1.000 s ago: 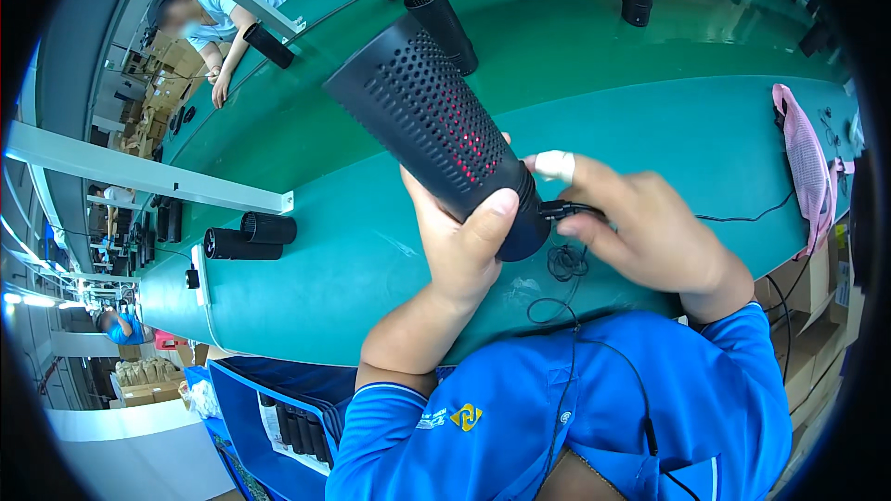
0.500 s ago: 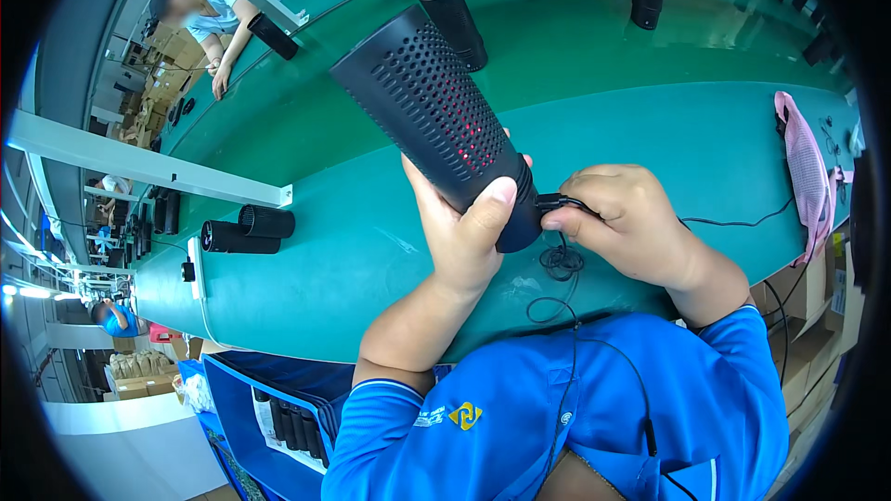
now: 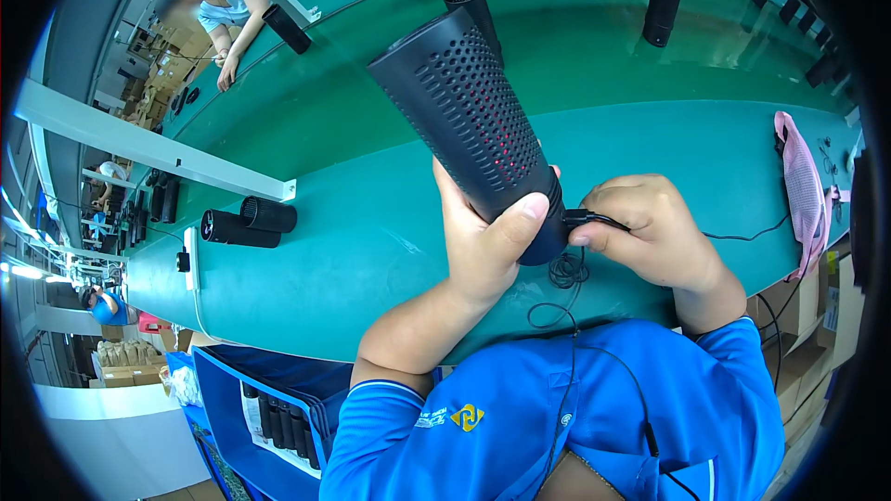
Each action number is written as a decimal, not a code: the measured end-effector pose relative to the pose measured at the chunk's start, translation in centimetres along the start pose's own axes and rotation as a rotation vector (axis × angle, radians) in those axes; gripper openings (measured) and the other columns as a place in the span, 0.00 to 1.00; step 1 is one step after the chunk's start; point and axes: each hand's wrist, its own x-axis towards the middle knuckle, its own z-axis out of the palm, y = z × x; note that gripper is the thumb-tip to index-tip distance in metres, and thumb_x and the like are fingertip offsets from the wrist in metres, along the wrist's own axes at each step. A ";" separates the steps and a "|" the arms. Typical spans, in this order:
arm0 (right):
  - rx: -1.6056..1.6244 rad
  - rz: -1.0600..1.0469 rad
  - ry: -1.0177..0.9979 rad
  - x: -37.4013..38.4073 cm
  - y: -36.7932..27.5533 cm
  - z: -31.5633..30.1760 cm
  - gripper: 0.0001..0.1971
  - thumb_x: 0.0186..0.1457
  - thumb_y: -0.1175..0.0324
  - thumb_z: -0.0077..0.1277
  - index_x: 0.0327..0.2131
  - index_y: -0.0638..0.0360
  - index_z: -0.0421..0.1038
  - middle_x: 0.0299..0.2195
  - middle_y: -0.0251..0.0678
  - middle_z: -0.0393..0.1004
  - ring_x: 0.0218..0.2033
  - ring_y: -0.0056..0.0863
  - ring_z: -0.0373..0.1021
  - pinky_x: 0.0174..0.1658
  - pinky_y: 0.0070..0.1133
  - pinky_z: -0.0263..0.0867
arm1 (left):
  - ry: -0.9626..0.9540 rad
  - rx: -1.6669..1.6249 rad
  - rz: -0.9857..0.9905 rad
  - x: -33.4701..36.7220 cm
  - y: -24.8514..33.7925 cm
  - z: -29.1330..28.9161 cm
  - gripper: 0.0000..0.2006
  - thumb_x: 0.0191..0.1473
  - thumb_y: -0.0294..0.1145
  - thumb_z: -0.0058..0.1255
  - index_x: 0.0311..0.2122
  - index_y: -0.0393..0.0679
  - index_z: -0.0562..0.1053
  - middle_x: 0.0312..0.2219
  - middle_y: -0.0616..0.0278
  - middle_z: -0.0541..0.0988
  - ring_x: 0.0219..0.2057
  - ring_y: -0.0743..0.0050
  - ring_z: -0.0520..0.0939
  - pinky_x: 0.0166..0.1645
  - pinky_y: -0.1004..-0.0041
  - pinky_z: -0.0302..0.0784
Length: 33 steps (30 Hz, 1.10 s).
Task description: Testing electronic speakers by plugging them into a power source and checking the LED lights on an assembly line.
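My left hand [image 3: 487, 246] is wrapped round the lower part of a black perforated cylinder [image 3: 464, 111], thumb across its front. The cylinder tilts, its wide end up and to the left above the table. Faint red light shows through its round holes. At its narrow end, a black cable plug [image 3: 581, 218] meets the side, pinched by my right hand [image 3: 650, 227]. How deep the plug sits cannot be seen. A thin black cord [image 3: 568, 269] hangs in coils below it.
More black cylinders stand on the green table [image 3: 371, 223], including one [image 3: 663, 7] at the far right; two lie at the left [image 3: 241, 228]. A pink cloth bag [image 3: 804, 190] lies right. A blue bin [image 3: 223, 399] stands lower left. Across the table a person [image 3: 232, 5] leans in.
Both hands and the cylinder have shifted slightly right and down in the picture. The red glow looks fainter. My grip on cylinder and plug is the same.
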 end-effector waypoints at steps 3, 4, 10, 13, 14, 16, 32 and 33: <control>-0.008 -0.021 0.022 -0.2 -0.1 0.0 0.07 0.45 0.71 0.57 0.21 0.65 0.72 0.19 0.35 0.71 0.17 0.25 0.62 0.22 0.18 0.57 | -0.041 -0.110 -0.026 0.0 0.2 0.0 0.30 0.45 0.33 0.50 0.53 0.39 0.55 0.45 0.46 0.66 0.39 0.59 0.75 0.40 0.67 0.76; -0.010 -0.028 0.029 -0.2 0.0 -0.1 0.07 0.45 0.71 0.57 0.20 0.65 0.72 0.19 0.35 0.71 0.17 0.24 0.62 0.22 0.18 0.57 | -0.055 -0.146 -0.035 0.0 0.3 0.1 0.30 0.45 0.33 0.51 0.53 0.39 0.55 0.46 0.46 0.66 0.40 0.58 0.75 0.41 0.67 0.76; 0.497 0.202 -0.203 -0.5 1.5 -2.1 0.07 0.46 0.70 0.55 0.28 0.64 0.73 0.26 0.37 0.73 0.25 0.24 0.67 0.28 0.17 0.62 | -0.251 -0.721 -0.297 1.3 1.9 -0.1 0.32 0.43 0.32 0.53 0.54 0.39 0.56 0.46 0.45 0.68 0.43 0.56 0.76 0.43 0.65 0.76; 0.271 0.137 0.081 -0.7 3.7 -0.8 0.16 0.46 0.69 0.54 0.39 0.65 0.69 0.37 0.40 0.71 0.34 0.27 0.68 0.36 0.19 0.63 | -0.252 -0.324 -0.245 2.0 1.5 -1.1 0.30 0.41 0.27 0.55 0.52 0.38 0.59 0.46 0.49 0.69 0.41 0.60 0.76 0.44 0.68 0.74; 0.194 0.115 0.176 -0.8 4.3 -0.4 0.19 0.46 0.68 0.54 0.43 0.65 0.68 0.41 0.41 0.71 0.37 0.28 0.68 0.38 0.19 0.64 | -0.252 -0.193 -0.227 2.0 1.3 -1.2 0.30 0.41 0.26 0.56 0.51 0.38 0.60 0.46 0.50 0.69 0.41 0.62 0.77 0.45 0.69 0.73; 0.176 0.086 0.209 -1.3 5.3 0.5 0.22 0.46 0.68 0.54 0.46 0.64 0.65 0.43 0.41 0.69 0.39 0.29 0.67 0.41 0.20 0.63 | -0.238 -0.020 -0.160 1.9 0.9 -1.1 0.30 0.40 0.26 0.58 0.51 0.38 0.60 0.45 0.51 0.70 0.41 0.62 0.76 0.44 0.69 0.73; -0.074 -0.298 0.328 -3.6 9.5 4.2 0.34 0.40 0.72 0.59 0.53 0.58 0.57 0.49 0.43 0.67 0.45 0.39 0.66 0.47 0.29 0.63 | -0.436 0.685 0.652 0.3 -2.4 0.1 0.28 0.32 0.23 0.61 0.44 0.40 0.66 0.39 0.55 0.73 0.35 0.58 0.75 0.37 0.68 0.73; -0.117 -0.331 0.333 -3.6 9.6 4.2 0.34 0.40 0.72 0.59 0.53 0.57 0.57 0.48 0.43 0.67 0.45 0.39 0.67 0.46 0.29 0.64 | -0.442 0.686 0.677 0.2 -2.1 0.3 0.27 0.31 0.23 0.60 0.43 0.40 0.66 0.39 0.56 0.73 0.35 0.57 0.75 0.36 0.68 0.73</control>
